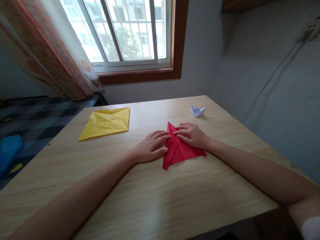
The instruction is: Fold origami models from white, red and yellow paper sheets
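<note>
A folded sheet of red paper (pixel 179 149) lies on the table between my two hands, its narrow point aimed at the window and its wider end toward me. Crease lines run across it and meet near its middle. My left hand (pixel 153 145) rests flat along its left edge, fingers stretched onto the paper. From the right, my right hand (pixel 192 135) lies over the upper right edge with its fingers extended and a little apart. Parts of both edges are hidden under the fingers.
A creased yellow paper sheet (pixel 108 122) lies at the table's back left. A small white paper boat (pixel 197 111) stands at the back right. The wooden table (pixel 140 200) reaches toward a window (pixel 130 30), with a wall close on the right.
</note>
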Motion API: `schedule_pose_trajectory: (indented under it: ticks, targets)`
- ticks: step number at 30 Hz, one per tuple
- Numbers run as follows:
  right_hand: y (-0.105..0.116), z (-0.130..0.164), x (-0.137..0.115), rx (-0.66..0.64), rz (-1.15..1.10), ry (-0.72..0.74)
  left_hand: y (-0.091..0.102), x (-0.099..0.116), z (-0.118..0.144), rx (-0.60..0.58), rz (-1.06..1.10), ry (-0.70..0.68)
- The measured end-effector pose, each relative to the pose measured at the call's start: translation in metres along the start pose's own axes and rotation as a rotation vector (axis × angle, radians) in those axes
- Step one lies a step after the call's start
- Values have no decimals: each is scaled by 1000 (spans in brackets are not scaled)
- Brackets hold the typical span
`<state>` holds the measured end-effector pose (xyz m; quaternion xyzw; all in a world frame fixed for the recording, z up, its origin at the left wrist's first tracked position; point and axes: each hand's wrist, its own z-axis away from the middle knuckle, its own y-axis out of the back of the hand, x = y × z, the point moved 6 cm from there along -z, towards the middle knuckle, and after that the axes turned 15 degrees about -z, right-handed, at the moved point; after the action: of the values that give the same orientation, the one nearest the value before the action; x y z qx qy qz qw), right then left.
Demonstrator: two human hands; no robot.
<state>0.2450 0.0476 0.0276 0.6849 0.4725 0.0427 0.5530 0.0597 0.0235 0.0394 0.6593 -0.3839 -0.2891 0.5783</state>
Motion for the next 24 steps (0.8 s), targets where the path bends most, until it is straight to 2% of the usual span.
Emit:
schedule_pose_trajectory:
  ticks: [10,18,24]
  targets:
    - [-3,3,-10,-106,-69,112,-6,4,-1,3,-91,5]
    - [-1,1,-10,-55,-119,103,-2,4,-2,50,-75,15]
    - [-2,2,-9,-75,-104,131,-3,6,-1,70,-107,-30]
